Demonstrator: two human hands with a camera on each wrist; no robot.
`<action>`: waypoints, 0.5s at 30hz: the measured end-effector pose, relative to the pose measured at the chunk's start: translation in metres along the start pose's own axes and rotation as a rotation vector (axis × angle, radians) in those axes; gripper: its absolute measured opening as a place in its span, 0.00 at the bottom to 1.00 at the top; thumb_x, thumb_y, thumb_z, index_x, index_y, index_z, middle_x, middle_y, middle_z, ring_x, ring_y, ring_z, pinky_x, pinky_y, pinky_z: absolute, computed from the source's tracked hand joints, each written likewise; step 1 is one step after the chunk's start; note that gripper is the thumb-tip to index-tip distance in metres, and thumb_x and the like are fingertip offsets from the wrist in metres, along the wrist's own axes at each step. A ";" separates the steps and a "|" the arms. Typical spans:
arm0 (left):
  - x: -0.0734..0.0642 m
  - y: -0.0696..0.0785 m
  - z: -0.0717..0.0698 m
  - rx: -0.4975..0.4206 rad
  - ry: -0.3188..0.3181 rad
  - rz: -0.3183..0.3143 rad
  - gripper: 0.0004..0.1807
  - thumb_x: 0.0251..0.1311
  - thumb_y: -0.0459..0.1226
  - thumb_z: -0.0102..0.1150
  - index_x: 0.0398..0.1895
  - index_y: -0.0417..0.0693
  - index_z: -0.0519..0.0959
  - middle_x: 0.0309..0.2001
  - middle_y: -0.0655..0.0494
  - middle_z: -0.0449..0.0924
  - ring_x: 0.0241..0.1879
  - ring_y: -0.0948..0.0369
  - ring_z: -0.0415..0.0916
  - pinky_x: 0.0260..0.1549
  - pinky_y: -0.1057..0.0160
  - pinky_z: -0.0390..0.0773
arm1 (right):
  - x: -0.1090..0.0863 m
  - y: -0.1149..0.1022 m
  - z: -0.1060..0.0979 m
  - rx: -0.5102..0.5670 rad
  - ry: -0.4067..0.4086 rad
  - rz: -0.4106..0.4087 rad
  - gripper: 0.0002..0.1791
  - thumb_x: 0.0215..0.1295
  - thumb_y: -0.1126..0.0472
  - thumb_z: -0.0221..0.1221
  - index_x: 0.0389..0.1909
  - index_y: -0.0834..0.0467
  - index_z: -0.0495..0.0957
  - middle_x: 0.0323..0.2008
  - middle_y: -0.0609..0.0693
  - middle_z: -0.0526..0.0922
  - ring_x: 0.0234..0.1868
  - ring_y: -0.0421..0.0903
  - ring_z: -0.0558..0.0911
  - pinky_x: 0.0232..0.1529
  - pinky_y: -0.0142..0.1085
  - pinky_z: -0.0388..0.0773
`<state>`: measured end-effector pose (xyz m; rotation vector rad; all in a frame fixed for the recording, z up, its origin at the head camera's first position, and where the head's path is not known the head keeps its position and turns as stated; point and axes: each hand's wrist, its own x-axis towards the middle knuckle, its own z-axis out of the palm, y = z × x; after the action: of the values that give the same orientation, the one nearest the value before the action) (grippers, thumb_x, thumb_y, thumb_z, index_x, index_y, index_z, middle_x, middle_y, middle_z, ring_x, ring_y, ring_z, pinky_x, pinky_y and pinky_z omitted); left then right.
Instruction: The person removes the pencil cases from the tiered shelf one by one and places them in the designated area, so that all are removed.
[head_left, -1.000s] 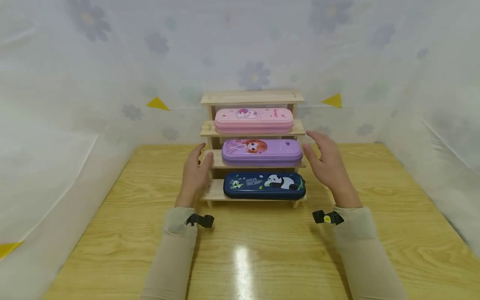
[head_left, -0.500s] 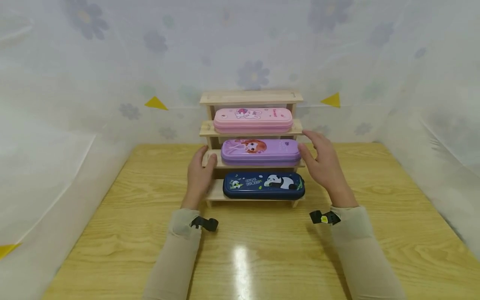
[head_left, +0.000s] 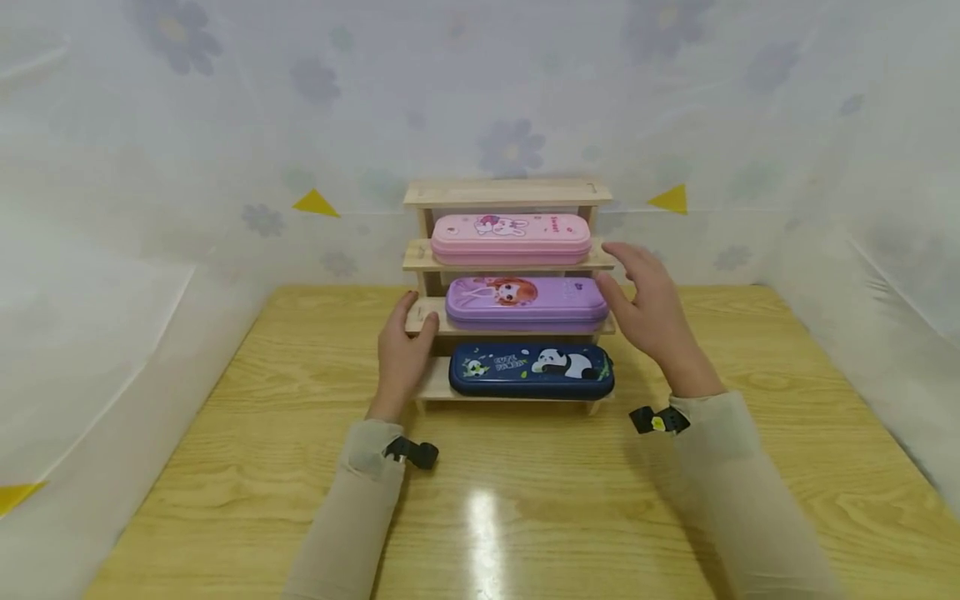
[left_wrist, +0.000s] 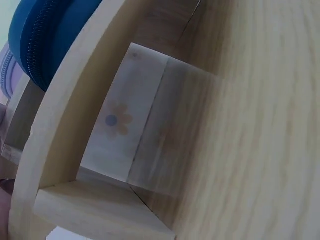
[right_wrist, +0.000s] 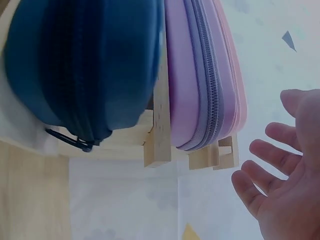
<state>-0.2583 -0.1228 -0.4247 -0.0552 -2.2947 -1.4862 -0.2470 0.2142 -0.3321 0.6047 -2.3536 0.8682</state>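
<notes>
A stepped wooden rack [head_left: 507, 193] carries three zipped pencil cases, one per shelf. Lowest is a dark blue pencil case with a panda [head_left: 531, 371]; above it lie a purple pencil case with a red-haired girl [head_left: 527, 302] and a pink pencil case with a rabbit [head_left: 512, 239]. My left hand [head_left: 399, 354] is at the left end of the purple case's shelf, thumb and fingers spread around its corner. My right hand [head_left: 654, 315] hovers at the rack's right side, thumb overlapping the purple case's end in the head view. Its spread fingers are apart from the cases in the right wrist view.
The rack stands at the back of a wood-grain table [head_left: 555, 492], before a flowered white curtain [head_left: 420, 100]. Yellow triangles [head_left: 317, 203] mark the curtain on both sides. A zipper pull [right_wrist: 70, 140] hangs off the dark blue case's end.
My left hand has moved right, up to the rack's left end. The right hand has come in towards the rack and then risen slightly. The pencil cases keep their places on the shelves.
</notes>
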 end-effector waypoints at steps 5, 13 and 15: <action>0.000 -0.002 0.001 0.016 0.004 0.009 0.30 0.69 0.47 0.56 0.71 0.46 0.68 0.70 0.53 0.66 0.70 0.57 0.61 0.69 0.59 0.58 | 0.014 -0.002 -0.003 -0.004 0.003 -0.027 0.26 0.73 0.55 0.55 0.65 0.65 0.71 0.64 0.62 0.71 0.64 0.60 0.69 0.53 0.59 0.72; 0.000 -0.004 0.000 0.043 0.008 0.029 0.30 0.69 0.47 0.55 0.71 0.46 0.68 0.71 0.52 0.66 0.70 0.56 0.60 0.69 0.57 0.58 | 0.032 -0.002 -0.003 -0.014 -0.006 -0.025 0.27 0.71 0.56 0.59 0.66 0.65 0.70 0.65 0.62 0.70 0.66 0.57 0.67 0.53 0.58 0.73; -0.001 -0.004 -0.001 0.041 0.003 0.033 0.30 0.70 0.47 0.55 0.71 0.47 0.68 0.71 0.51 0.65 0.70 0.56 0.60 0.69 0.57 0.58 | 0.035 -0.001 -0.002 -0.010 -0.005 -0.023 0.28 0.70 0.57 0.60 0.66 0.65 0.70 0.65 0.61 0.70 0.66 0.57 0.67 0.53 0.58 0.73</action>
<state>-0.2586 -0.1249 -0.4281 -0.0783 -2.3097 -1.4222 -0.2718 0.2075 -0.3078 0.6293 -2.3500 0.8456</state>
